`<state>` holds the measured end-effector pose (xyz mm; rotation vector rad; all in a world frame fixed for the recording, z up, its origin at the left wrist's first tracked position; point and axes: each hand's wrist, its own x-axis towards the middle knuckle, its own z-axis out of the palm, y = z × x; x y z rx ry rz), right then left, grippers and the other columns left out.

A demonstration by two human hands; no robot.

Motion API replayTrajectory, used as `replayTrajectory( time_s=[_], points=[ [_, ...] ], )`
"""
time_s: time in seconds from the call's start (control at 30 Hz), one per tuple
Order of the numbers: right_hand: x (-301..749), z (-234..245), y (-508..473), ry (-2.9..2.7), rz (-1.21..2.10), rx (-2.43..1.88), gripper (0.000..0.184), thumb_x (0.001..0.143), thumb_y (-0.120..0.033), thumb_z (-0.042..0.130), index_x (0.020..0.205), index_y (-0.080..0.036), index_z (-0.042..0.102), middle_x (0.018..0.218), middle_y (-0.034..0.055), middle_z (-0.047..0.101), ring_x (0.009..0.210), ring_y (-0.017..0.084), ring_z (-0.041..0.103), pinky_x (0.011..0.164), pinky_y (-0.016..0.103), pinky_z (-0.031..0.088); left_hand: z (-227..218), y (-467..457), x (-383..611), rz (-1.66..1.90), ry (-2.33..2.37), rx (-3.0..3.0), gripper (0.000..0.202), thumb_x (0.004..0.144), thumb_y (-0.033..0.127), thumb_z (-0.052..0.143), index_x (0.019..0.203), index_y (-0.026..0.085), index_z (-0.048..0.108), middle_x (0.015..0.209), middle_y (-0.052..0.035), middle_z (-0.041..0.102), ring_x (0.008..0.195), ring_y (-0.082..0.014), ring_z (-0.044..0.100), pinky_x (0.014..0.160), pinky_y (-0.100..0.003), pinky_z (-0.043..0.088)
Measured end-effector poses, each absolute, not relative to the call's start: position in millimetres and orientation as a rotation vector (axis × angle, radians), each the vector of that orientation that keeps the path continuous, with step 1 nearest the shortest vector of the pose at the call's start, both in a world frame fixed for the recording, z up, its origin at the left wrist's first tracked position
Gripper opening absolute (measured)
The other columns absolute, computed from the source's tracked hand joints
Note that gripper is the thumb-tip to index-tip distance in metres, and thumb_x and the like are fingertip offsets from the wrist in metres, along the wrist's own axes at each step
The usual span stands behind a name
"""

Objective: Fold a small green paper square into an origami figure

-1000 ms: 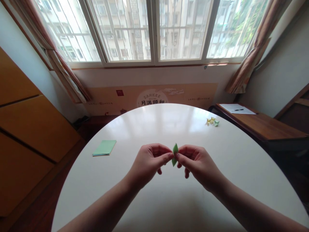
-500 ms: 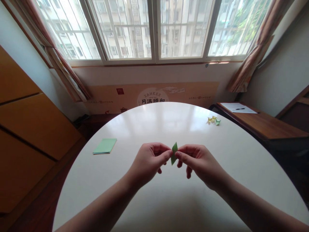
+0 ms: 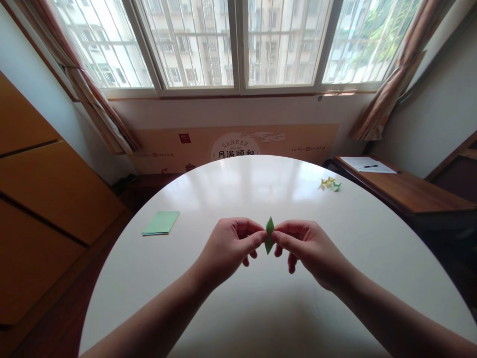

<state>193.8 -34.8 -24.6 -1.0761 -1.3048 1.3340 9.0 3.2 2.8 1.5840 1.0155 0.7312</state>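
A small folded green paper piece, pointed at top and bottom, is held upright above the round white table. My left hand pinches its left side between thumb and forefinger. From the other side, my right hand pinches it the same way. Both hands hover just over the table's middle, fingers curled.
A stack of green paper sheets lies on the table at the left. Several small folded paper figures, yellow and green, sit at the far right. A wooden side table holds a white sheet and pen. Wooden cabinets stand to the left.
The hands and green paper piece have stayed nearly in place; the paper has turned slightly more upright between the fingertips. The camera view has shifted a little.
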Motion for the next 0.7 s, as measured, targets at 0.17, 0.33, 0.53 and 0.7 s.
replayTrajectory(
  time_s=[0.17, 0.33, 0.53, 0.7],
  points=[
    [192.9, -24.4, -36.5, -1.283, 1.327, -1.093, 0.029, 0.084, -0.043, 0.072, 0.088, -0.014, 0.077, 0.070, 0.0057, 0.067, 0.065, 0.018, 0.061, 0.040, 0.020, 0.048, -0.1, 2.1, 10.0, 0.765, 1.019, 1.600, 0.016, 0.081, 0.028, 0.070, 0.079, 0.013, 0.072, 0.059, -0.0014, 0.065, 0.049, -0.0111, 0.058, 0.042, -0.019, 0.047],
    [191.3, -24.5, -36.7, -1.284, 1.307, -1.112, 0.029, 0.084, -0.043, 0.072, 0.083, -0.015, 0.075, 0.068, 0.0051, 0.066, 0.063, 0.017, 0.061, 0.040, 0.021, 0.049, -4.6, 1.6, 11.2, 0.795, 1.005, 1.586, 0.016, 0.082, 0.028, 0.069, 0.077, 0.013, 0.071, 0.057, -0.0010, 0.064, 0.049, -0.0114, 0.059, 0.042, -0.019, 0.047],
    [191.1, -27.0, -36.0, -1.340, 1.226, -1.147, 0.029, 0.083, -0.044, 0.072, 0.081, -0.015, 0.075, 0.068, 0.0052, 0.067, 0.060, 0.017, 0.061, 0.040, 0.023, 0.049, -6.0, 2.0, 12.5, 0.798, 0.997, 1.563, 0.015, 0.082, 0.025, 0.068, 0.074, 0.012, 0.069, 0.057, 0.0000, 0.063, 0.048, -0.0102, 0.058, 0.042, -0.018, 0.047],
    [191.0, -26.3, -35.7, -1.339, 1.245, -1.123, 0.026, 0.084, -0.041, 0.071, 0.083, -0.015, 0.074, 0.070, 0.0054, 0.067, 0.062, 0.017, 0.061, 0.040, 0.023, 0.049, -6.3, 2.3, 13.3, 0.794, 0.988, 1.559, 0.015, 0.083, 0.024, 0.067, 0.075, 0.012, 0.070, 0.057, -0.0001, 0.063, 0.049, -0.0099, 0.057, 0.042, -0.017, 0.047]
  ],
)
